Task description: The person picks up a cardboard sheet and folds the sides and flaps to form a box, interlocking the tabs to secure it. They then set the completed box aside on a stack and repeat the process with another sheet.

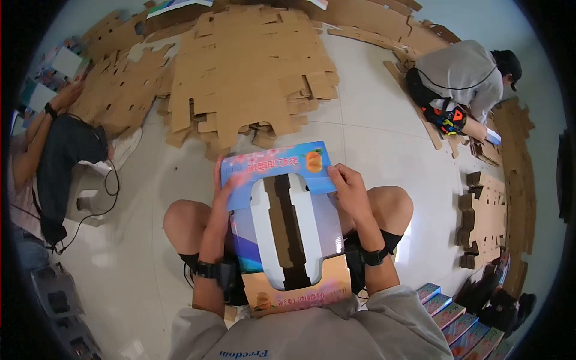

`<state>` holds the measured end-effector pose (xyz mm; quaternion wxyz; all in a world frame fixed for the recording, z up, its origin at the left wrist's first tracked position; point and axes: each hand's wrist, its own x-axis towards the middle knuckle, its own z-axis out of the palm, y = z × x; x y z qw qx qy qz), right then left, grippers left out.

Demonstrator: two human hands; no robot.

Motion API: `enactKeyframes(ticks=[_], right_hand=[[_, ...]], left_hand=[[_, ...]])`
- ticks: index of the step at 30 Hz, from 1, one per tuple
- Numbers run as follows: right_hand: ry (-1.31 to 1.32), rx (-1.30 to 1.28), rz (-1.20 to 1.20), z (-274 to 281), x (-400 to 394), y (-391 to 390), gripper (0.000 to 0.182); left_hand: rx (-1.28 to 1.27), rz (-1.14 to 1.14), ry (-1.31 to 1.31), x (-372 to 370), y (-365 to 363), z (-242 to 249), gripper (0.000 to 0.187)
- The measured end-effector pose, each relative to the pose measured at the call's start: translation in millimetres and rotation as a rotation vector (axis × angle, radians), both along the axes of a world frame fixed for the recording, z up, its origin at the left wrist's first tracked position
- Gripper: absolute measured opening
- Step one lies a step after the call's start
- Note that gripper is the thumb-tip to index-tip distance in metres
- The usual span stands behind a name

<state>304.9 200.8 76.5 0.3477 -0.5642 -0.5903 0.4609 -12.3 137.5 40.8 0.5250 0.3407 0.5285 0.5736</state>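
A printed cardboard box [246,240] rests between my knees, blue with peaches and blossoms at its far end and orange at its near end. Through the gap between its white inner flaps, the brown inside shows. My left hand [224,189] grips the far left corner, partly blurred. On the far right corner, my right hand [351,187] is closed with the thumb on top of the blue panel. The fingers beneath the box are hidden.
Flat brown cardboard sheets [252,66] lie on the floor ahead. More cardboard pieces [486,219] are stacked at the right. Several printed boxes [459,330] stand at the lower right. One person [459,72] crouches at the right; another person [66,150] sits at the left.
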Motion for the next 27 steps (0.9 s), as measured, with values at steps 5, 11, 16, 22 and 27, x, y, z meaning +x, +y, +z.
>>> enactKeyframes(ticks=[5, 11, 16, 22, 27], right_hand=[[-0.050, -0.062, 0.089, -25.7, 5.5, 6.5, 0.032], [0.237, -0.276, 0.071, -57.4, 2.2, 2.2, 0.066], [0.505, -0.604, 0.036, -46.4, -1.9, -4.5, 0.085], [0.466, -0.576, -0.021, -39.6, -4.1, -10.8, 0.083], [0.507, -0.548, 0.053, -48.0, -0.7, -8.2, 0.085]], left_hand=[[-0.058, -0.024, -0.032, -2.9, -0.7, -10.8, 0.078], [0.036, -0.043, -0.103, -13.0, -7.4, -54.4, 0.075], [-0.012, -0.032, 0.019, -19.6, -28.6, -66.2, 0.071], [0.004, -0.032, 0.101, -5.7, -53.4, -51.3, 0.065], [0.045, -0.012, 0.141, -2.3, -50.1, -36.1, 0.064]])
